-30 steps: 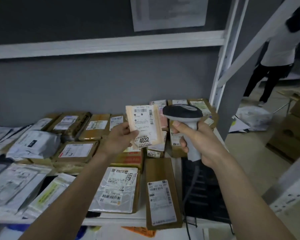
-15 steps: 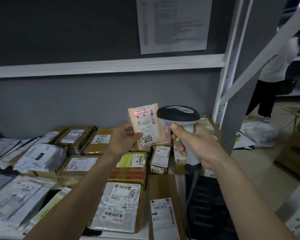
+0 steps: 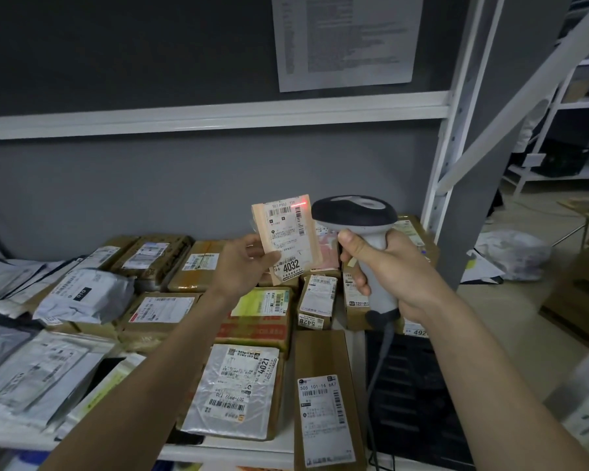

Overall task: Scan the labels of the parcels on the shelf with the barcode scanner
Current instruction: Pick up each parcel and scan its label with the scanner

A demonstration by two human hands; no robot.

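Lower centre of frame, nearest: long brown box (image 3: pixel 327 399) with white label reading 505 101-16 6A7, front end overhanging the white shelf (image 3: pixel 225 452) edge. Just left of it, silver-wrapped parcel (image 3: pixel 233 390) marked 4021. Lower left: grey and white poly mailers (image 3: pixel 31 372) piled overlapping.

Mid frame: right hand (image 3: pixel 393 271) wrapped around the grey handle of the barcode scanner (image 3: pixel 363 239), fingers curled round the grip, index finger at the front of the grip. Scanner's dark head points left; cable hangs down from the handle base. Left hand (image 3: pixel 240 266) pinches a small tan parcel (image 3: pixel 288 239) by its lower left edge, thumb on the label face, held upright in the air above the shelf, just left of the scanner head. Label shows 4032 at the bottom; red scan line (image 3: pixel 299 203) sits on the label's upper right corner.

Behind the hands: rows of brown boxes (image 3: pixel 157 254) with labels, one marked 5428.

Far: grey wall, white crossbar (image 3: pixel 215 113), printed sheet (image 3: pixel 346 39) at upper centre. Upper right: white racking, mostly blurred.
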